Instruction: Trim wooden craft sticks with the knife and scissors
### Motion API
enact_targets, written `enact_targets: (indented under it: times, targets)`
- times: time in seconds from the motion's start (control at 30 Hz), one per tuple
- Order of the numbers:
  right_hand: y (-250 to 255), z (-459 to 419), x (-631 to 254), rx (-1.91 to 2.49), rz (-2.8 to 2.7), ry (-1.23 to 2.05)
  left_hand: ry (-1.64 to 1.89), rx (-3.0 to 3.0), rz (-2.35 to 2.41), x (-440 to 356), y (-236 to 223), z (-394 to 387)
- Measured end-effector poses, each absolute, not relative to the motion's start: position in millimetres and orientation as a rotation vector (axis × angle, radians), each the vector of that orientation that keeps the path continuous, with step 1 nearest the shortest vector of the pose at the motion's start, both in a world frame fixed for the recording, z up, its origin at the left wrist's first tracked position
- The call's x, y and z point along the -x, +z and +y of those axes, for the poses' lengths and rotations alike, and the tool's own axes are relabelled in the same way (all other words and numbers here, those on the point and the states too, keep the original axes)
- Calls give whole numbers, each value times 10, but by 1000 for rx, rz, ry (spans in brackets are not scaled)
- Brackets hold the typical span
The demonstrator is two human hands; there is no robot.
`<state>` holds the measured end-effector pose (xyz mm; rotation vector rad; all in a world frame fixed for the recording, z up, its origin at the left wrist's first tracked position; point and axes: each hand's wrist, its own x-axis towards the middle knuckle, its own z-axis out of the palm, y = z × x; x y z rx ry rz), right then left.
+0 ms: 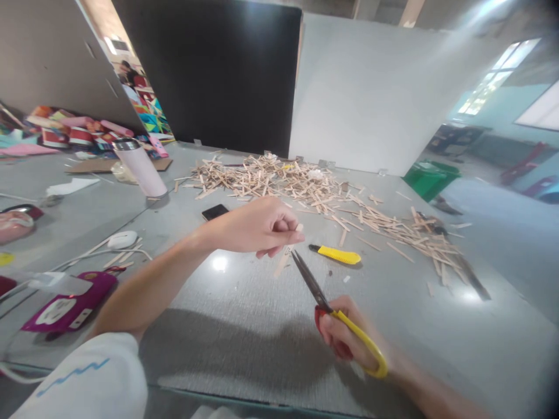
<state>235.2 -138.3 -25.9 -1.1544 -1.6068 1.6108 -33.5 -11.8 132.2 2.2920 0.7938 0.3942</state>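
My left hand (pixel 266 227) is closed above the table, thumb against the curled fingers. A small pale end of a wooden stick (pixel 300 228) pokes out at its fingertips. Just below it, another flat wooden stick (pixel 283 263) shows, partly hidden by the hand; whether it touches the hand I cannot tell. In my right hand (pixel 345 329) is a pair of scissors (pixel 312 280) with one yellow and one red handle, its dark blades nearly together and pointing up-left towards my left hand. Beyond the blades lies a yellow utility knife (pixel 338 255).
A heap of wooden sticks (pixel 271 180) spreads along the back and right. Behind my left wrist lies a black phone (pixel 215 212). On the left are a pale bottle (pixel 142 169), a white mouse (pixel 122 239) and a purple power strip (pixel 72 302) with cables. Upright boards (pixel 349 93) close off the back.
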Motion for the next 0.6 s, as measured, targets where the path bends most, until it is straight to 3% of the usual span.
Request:
enact_targets:
  times: [0.6]
  targets:
    - [-313, -1263, -2439, 1097, -1852, 1517, 317, -2177, 656, 307, 1340, -143]
